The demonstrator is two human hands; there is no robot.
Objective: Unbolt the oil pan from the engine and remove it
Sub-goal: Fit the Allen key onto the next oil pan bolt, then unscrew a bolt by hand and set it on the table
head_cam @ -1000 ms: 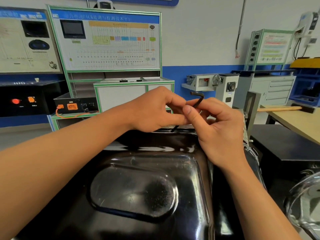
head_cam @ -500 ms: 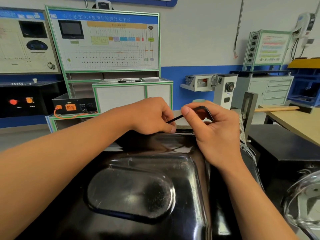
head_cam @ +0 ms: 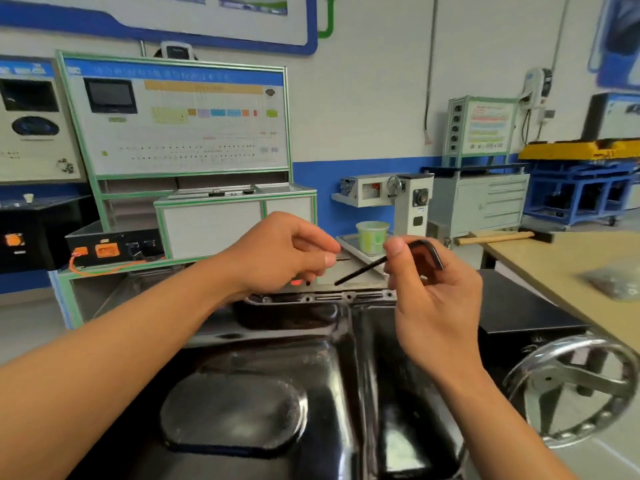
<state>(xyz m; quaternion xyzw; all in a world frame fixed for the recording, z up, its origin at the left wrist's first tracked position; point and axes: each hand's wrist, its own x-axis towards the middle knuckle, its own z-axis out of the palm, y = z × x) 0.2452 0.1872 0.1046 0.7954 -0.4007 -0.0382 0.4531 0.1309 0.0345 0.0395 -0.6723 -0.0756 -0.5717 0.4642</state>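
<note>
The glossy black oil pan point(head_cam: 263, 386) fills the lower middle of the head view, its far flange point(head_cam: 329, 296) running across just below my hands. My right hand point(head_cam: 433, 289) grips a black L-shaped hex key point(head_cam: 360, 270), long shank pointing down-left over the flange. My left hand point(head_cam: 284, 254) hovers above the flange and pinches a small bolt point(head_cam: 341, 258) between thumb and fingertips. The two hands are apart, both lifted clear of the pan.
A chrome handwheel point(head_cam: 571, 389) sits at the lower right. A wooden table point(head_cam: 568, 268) with a hammer point(head_cam: 502, 237) and a bag of parts point(head_cam: 613, 282) stands to the right. Behind the pan stand a green cup point(head_cam: 372, 235) on a tray and green-framed training panels point(head_cam: 180, 126).
Both hands have lifted off the flange and moved apart. The hex key came away from the bolt hole, and the left hand now holds a small bolt. The camera tilted up.
</note>
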